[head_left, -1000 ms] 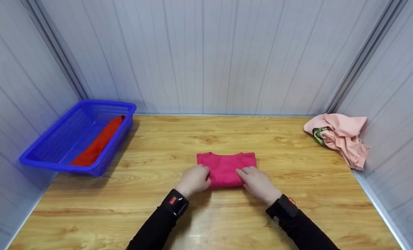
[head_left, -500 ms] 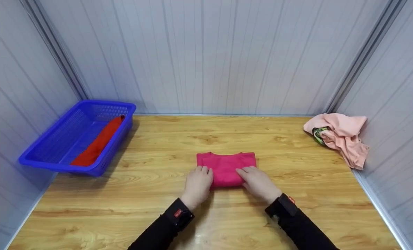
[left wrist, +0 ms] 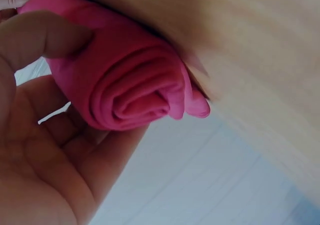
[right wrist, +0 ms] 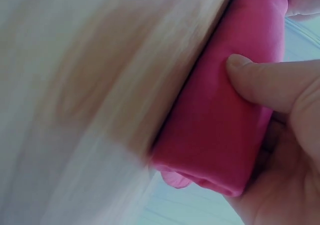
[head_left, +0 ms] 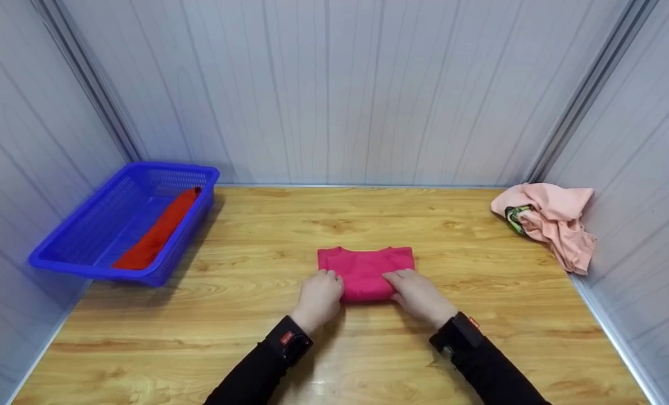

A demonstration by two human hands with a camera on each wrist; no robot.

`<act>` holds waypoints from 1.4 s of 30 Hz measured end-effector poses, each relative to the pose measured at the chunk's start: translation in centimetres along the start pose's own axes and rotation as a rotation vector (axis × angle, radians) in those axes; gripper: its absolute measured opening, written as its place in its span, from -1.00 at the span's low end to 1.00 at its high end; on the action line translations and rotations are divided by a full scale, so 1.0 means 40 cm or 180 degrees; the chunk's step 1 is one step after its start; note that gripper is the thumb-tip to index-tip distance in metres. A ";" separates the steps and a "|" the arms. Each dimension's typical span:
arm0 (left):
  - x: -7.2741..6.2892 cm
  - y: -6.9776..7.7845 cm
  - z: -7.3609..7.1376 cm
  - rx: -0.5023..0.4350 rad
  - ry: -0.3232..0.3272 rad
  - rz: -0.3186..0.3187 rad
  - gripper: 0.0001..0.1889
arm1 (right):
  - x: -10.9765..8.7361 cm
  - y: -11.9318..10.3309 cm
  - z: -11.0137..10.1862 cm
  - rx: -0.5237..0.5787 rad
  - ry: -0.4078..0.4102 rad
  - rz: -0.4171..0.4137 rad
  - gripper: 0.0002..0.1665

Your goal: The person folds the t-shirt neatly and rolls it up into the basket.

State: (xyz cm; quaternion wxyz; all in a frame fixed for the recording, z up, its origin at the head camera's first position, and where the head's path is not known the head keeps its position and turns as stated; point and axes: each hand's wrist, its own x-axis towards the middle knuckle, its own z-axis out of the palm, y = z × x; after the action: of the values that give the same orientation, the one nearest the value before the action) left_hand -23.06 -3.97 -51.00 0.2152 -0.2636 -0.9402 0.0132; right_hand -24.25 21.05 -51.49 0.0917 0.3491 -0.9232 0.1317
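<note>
A deep pink shirt (head_left: 365, 275) lies at the middle of the table, its near part rolled up and its curved neckline flat on the far side. My left hand (head_left: 319, 298) grips the left end of the roll, thumb on the near side and fingers over the top. In the left wrist view the coiled layers of the shirt (left wrist: 135, 92) show at that end. My right hand (head_left: 421, 295) holds the roll's right end in the same way. The right wrist view has its thumb (right wrist: 255, 77) pressed against the smooth outer face of the roll (right wrist: 215, 130).
At the left stands a blue perforated basket (head_left: 95, 267), with a folded red-orange cloth (head_left: 160, 230) along its right side. A crumpled light pink garment (head_left: 554, 214) with a green print lies against the right wall. Pale panel walls (head_left: 334, 90) border the wooden table (head_left: 244, 236).
My left hand has shifted slightly right and turned, its fingers now lying over the roll's left end. The right hand and the shirt have hardly moved.
</note>
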 end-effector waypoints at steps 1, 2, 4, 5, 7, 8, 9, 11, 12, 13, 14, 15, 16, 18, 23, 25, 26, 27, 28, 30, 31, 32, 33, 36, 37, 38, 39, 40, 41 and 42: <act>-0.001 -0.002 -0.001 -0.0025 0.0004 0.0009 -0.89 | -0.001 0.001 0.000 0.0020 0.0001 -0.0007 -0.52; -0.001 -0.004 -0.002 -0.0062 -0.0001 0.0022 -0.90 | -0.002 0.001 0.000 0.0046 0.0001 -0.0015 -0.53; -0.003 -0.007 -0.006 -0.0123 -0.0034 0.0046 -0.90 | -0.005 0.003 -0.001 0.0089 -0.0010 -0.0036 -0.56; -0.003 -0.010 -0.008 -0.0158 -0.0063 0.0066 -0.89 | -0.007 0.003 -0.003 0.0112 -0.0017 -0.0047 -0.57; -0.002 -0.015 -0.013 -0.0240 -0.0141 0.0127 -0.88 | -0.009 0.004 -0.005 0.0122 -0.0032 -0.0066 -0.59; -0.002 -0.018 -0.015 -0.0299 -0.0183 0.0160 -0.87 | -0.010 0.004 -0.006 0.0130 -0.0040 -0.0078 -0.60; -0.002 -0.021 -0.017 -0.0364 -0.0221 0.0189 -0.86 | -0.011 0.004 -0.008 0.0128 -0.0051 -0.0090 -0.61; -0.003 -0.027 -0.019 -0.0478 -0.0259 0.0271 -0.84 | -0.013 0.003 -0.011 0.0127 -0.0070 -0.0111 -0.62; -0.005 -0.030 -0.020 -0.0522 -0.0266 0.0307 -0.83 | -0.014 0.002 -0.012 0.0121 -0.0084 -0.0117 -0.63; -0.006 -0.032 -0.021 -0.0563 -0.0272 0.0337 -0.82 | -0.015 0.002 -0.014 0.0129 -0.0106 -0.0119 -0.64; -0.008 -0.034 -0.022 -0.0605 -0.0282 0.0363 -0.81 | -0.016 0.001 -0.015 0.0135 -0.0121 -0.0123 -0.65; -0.009 -0.036 -0.023 -0.0648 -0.0291 0.0383 -0.81 | -0.017 0.000 -0.017 0.0149 -0.0143 -0.0116 -0.66; -0.011 -0.038 -0.024 -0.0673 -0.0299 0.0409 -0.81 | -0.019 0.000 -0.018 0.0166 -0.0162 -0.0108 -0.66; -0.012 -0.042 -0.029 -0.0741 -0.0347 0.0432 -0.81 | -0.021 0.000 -0.020 0.0194 -0.0196 -0.0092 -0.65; -0.014 -0.051 -0.039 -0.0862 -0.0503 0.0491 -0.81 | -0.026 0.000 -0.021 0.0312 -0.0230 -0.0057 -0.61; -0.014 -0.054 -0.041 -0.0885 -0.0551 0.0513 -0.80 | -0.027 0.000 -0.022 0.0370 -0.0254 -0.0036 -0.60; -0.014 -0.055 -0.041 -0.0898 -0.0569 0.0524 -0.80 | -0.027 0.000 -0.023 0.0395 -0.0282 -0.0020 -0.60; -0.014 -0.056 -0.043 -0.0929 -0.0593 0.0528 -0.79 | -0.028 0.000 -0.024 0.0410 -0.0305 -0.0018 -0.60; -0.014 -0.057 -0.044 -0.0957 -0.0617 0.0527 -0.78 | -0.028 -0.001 -0.024 0.0427 -0.0327 -0.0015 -0.60; -0.015 -0.059 -0.045 -0.1026 -0.0657 0.0523 -0.76 | -0.028 -0.001 -0.027 0.0444 -0.0360 -0.0037 -0.62; -0.016 -0.059 -0.046 -0.1070 -0.0675 0.0516 -0.74 | -0.028 -0.002 -0.028 0.0452 -0.0373 -0.0052 -0.63; -0.016 -0.060 -0.046 -0.1102 -0.0698 0.0509 -0.73 | -0.028 -0.002 -0.029 0.0460 -0.0387 -0.0068 -0.64; -0.017 -0.061 -0.048 -0.1135 -0.0725 0.0501 -0.71 | -0.028 -0.002 -0.030 0.0472 -0.0394 -0.0084 -0.66; -0.016 -0.062 -0.048 -0.1213 -0.0791 0.0487 -0.68 | -0.030 -0.003 -0.033 0.0509 -0.0412 -0.0108 -0.68; -0.015 -0.062 -0.048 -0.1235 -0.0817 0.0480 -0.68 | -0.030 -0.003 -0.033 0.0521 -0.0420 -0.0103 -0.68; -0.013 -0.063 -0.048 -0.1260 -0.0849 0.0468 -0.68 | -0.031 -0.003 -0.034 0.0530 -0.0432 -0.0097 -0.68; -0.012 -0.063 -0.048 -0.1287 -0.0882 0.0458 -0.69 | -0.031 -0.003 -0.034 0.0540 -0.0444 -0.0083 -0.68; -0.010 -0.064 -0.047 -0.1317 -0.0915 0.0447 -0.69 | -0.031 -0.003 -0.034 0.0549 -0.0459 -0.0065 -0.68; -0.008 -0.065 -0.047 -0.1341 -0.0950 0.0439 -0.70 | -0.031 -0.002 -0.035 0.0564 -0.0480 -0.0039 -0.67; -0.006 -0.066 -0.046 -0.1369 -0.0990 0.0424 -0.70 | -0.030 -0.002 -0.035 0.0576 -0.0500 -0.0014 -0.66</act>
State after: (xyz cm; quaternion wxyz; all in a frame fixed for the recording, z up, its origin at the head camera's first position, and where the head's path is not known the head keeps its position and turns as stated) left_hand -23.42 -6.53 -49.07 0.0060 -0.3594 -0.9237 -0.1324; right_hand -23.18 22.16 -50.47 -0.0125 0.3673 -0.9112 0.1864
